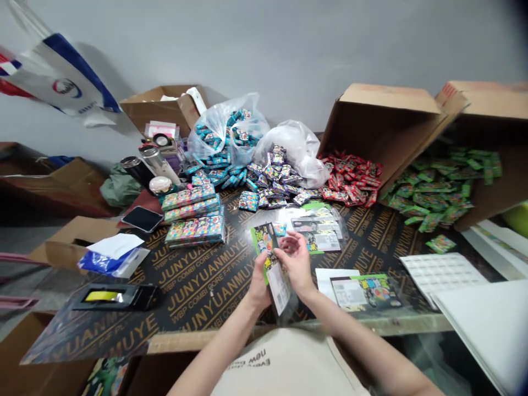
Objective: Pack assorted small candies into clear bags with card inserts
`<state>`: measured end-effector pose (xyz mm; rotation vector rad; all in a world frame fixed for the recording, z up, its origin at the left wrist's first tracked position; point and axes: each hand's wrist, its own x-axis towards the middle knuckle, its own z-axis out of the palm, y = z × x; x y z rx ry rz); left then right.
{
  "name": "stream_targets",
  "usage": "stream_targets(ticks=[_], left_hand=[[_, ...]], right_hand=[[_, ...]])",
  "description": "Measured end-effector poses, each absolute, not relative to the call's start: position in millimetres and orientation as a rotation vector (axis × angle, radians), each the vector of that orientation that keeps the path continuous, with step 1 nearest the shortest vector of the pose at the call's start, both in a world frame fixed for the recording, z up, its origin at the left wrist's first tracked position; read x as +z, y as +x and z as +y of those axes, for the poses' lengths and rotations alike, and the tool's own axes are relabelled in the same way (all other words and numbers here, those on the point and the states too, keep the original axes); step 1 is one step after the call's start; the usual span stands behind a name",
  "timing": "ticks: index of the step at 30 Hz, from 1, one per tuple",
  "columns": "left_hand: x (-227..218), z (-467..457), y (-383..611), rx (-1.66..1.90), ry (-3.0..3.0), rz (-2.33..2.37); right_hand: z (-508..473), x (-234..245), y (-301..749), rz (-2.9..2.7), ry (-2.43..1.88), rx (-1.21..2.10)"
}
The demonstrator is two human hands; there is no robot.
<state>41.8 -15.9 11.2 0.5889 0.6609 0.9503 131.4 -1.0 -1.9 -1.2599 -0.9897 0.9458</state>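
Note:
In front of my chest is a flat printed pouch (277, 280) with a green edge, coloured pictures and a pale label panel, held tilted. My left hand (259, 278) grips its left side, with the thumb on the front. The fingers of my right hand (296, 263) are closed at its right edge, thumb and fingertip pinched together there. Just beyond them lies a small blue packet (280, 228), partly hidden. More printed pouches (317, 231) lie overlapped behind my right hand, and another printed pouch (367, 291) rests on white paper to the right.
Behind are heaps of blue packets (223, 165), purple packets (276, 179), red packets (352, 179) and green packets (437, 192), some in bags or tipped cartons (379, 115). At left are stacked packet strips (196, 225), a phone (142, 219), flasks (154, 162) and a black tape dispenser (115, 297).

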Motion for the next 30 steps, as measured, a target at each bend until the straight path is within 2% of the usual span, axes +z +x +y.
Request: stream_targets(ticks=[2,4,10,18,23,27,28,30], left_hand=[[11,-17,39,0.942,0.546,0.667],[7,-17,32,0.925,0.553,0.718],[-4,-16,20,0.857,0.730,0.801],[24,-17,13,0.843,0.992,0.690],[22,-18,15,0.835,0.923,0.722],[20,-13,16,0.914,0.834,0.831],[21,-11,15,0.934,0.840,0.840],[22,-9,13,0.952,0.891,0.835]], right_hand=[[-4,4,135,-1.133,-1.328,0.682],[-3,14,146,-1.299,-1.323,0.563],[20,39,184,-1.709,-1.189,0.689],[25,44,205,-2.240,-1.061,0.894],[28,38,202,-2.098,-1.083,1.080],[24,28,186,-1.601,-1.229,0.947],[21,24,181,-1.481,-1.243,0.980],[15,17,172,-1.337,-1.183,1.252]])
